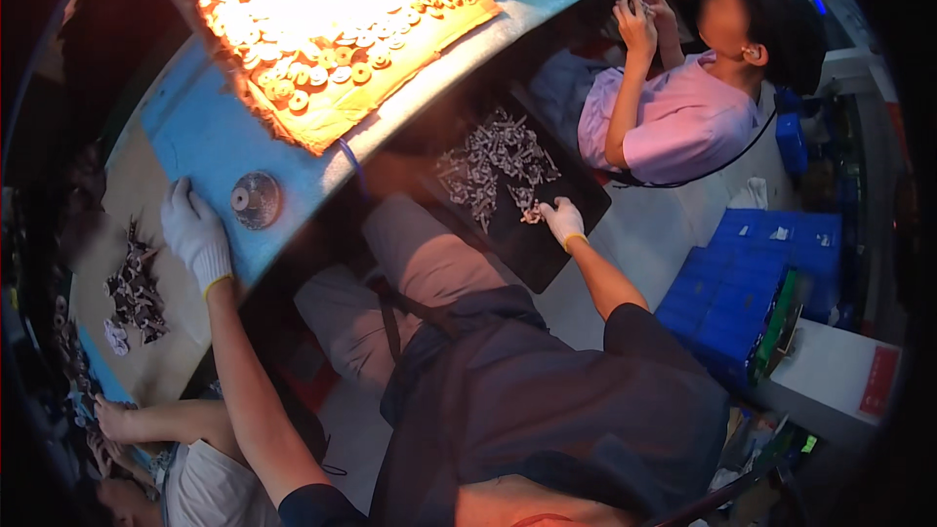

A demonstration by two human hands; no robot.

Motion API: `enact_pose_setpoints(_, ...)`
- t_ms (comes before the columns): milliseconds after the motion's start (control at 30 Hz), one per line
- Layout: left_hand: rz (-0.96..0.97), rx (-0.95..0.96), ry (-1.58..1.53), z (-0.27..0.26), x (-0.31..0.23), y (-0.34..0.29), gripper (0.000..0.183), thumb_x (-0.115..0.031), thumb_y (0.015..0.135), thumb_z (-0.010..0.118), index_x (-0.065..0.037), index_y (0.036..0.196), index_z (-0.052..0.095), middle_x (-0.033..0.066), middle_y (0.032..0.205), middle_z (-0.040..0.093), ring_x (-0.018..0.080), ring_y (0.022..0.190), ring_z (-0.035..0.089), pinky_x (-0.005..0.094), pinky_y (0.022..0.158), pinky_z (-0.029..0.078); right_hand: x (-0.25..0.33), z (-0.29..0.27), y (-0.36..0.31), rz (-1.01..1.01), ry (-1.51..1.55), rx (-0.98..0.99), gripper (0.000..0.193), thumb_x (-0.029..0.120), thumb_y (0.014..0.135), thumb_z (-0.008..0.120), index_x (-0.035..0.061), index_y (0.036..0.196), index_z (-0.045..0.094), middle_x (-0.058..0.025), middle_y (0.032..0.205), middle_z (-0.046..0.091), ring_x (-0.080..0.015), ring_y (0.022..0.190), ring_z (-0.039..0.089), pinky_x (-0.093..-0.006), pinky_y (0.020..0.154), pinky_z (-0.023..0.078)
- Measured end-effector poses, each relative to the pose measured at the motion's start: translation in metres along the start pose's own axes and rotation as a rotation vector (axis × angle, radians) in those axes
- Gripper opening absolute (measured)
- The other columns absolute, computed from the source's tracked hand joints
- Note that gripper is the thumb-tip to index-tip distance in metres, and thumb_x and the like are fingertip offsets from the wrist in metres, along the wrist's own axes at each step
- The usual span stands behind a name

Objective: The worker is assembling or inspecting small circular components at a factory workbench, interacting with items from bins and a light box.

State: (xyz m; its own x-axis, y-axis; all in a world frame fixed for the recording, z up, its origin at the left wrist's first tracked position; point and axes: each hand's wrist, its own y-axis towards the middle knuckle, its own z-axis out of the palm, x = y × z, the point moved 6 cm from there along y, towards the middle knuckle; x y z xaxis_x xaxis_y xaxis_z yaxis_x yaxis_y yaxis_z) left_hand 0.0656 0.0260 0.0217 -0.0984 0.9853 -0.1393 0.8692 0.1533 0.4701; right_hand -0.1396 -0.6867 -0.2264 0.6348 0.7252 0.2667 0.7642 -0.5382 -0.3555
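Note:
My left hand, in a white glove with a yellow cuff, lies on the blue table with its fingers stretched out and nothing in them. Just right of it stands a round, clear container with a hole or knob at its middle. My right hand, gloved the same way, reaches down beside my knee to a black tray. Its fingers are bent together at small metal parts at the edge of a larger heap of metal parts. The exact part in the fingertips is partly hidden.
A brightly lit board of round, disc-like pieces takes up the far table. Dark metal parts lie at the left. One co-worker sits at far right, another at lower left. Blue boxes are stacked at right.

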Motion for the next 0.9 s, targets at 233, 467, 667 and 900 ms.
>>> enact_pose_setpoints(233, 0.001, 0.022, 0.031, 0.003, 0.007, -0.002, 0.031, -0.017, 0.105, 0.058, -0.005, 0.13, 0.072, 0.0181, 0.135, 0.071, 0.0375, 0.125, 0.066, 0.0468, 0.109, 0.051, 0.042, 0.025, -0.013, -0.024, 0.091, 0.157, 0.067, 0.052, 0.09, 0.073, -0.0014, 0.13, 0.068, -0.0333, 0.133, 0.066, -0.0471, 0.125, 0.065, -0.0509, 0.108, 0.052)
enact_pose_setpoints(467, -0.028, 0.034, 0.047, -0.001, 0.006, -0.003, 0.031, -0.018, 0.105, 0.058, -0.006, 0.13, 0.072, 0.0175, 0.135, 0.071, 0.0367, 0.125, 0.066, 0.0466, 0.109, 0.051, 0.049, 0.03, -0.033, 0.148, 0.106, 0.212, 0.062, 0.049, 0.079, 0.086, -0.0025, 0.11, 0.072, -0.0255, 0.109, 0.078, -0.0388, 0.108, 0.076, -0.0469, 0.097, 0.057)
enact_pose_setpoints(667, 0.002, -0.009, 0.04, 0.0, -0.001, -0.001, 0.03, -0.018, 0.104, 0.058, -0.007, 0.128, 0.073, 0.0162, 0.134, 0.071, 0.0366, 0.124, 0.066, 0.0466, 0.108, 0.051, 0.04, 0.04, -0.046, 0.352, 0.811, 0.469, 0.033, 0.041, 0.098, 0.08, 0.0087, 0.101, 0.074, 0.0009, 0.078, 0.063, -0.0123, 0.062, 0.059, -0.0279, 0.051, 0.047)
enact_pose_setpoints(900, -0.118, -0.075, -0.179, -0.02, 0.001, -0.009, 0.031, -0.017, 0.106, 0.058, -0.002, 0.13, 0.071, 0.0187, 0.135, 0.07, 0.0353, 0.125, 0.066, 0.044, 0.109, 0.05, 0.195, -0.022, -0.108, 0.156, 1.203, 0.832, 0.026, 0.042, 0.107, 0.067, 0.0177, 0.106, 0.075, 0.009, 0.082, 0.061, -0.0054, 0.061, 0.049, -0.0211, 0.051, 0.032)
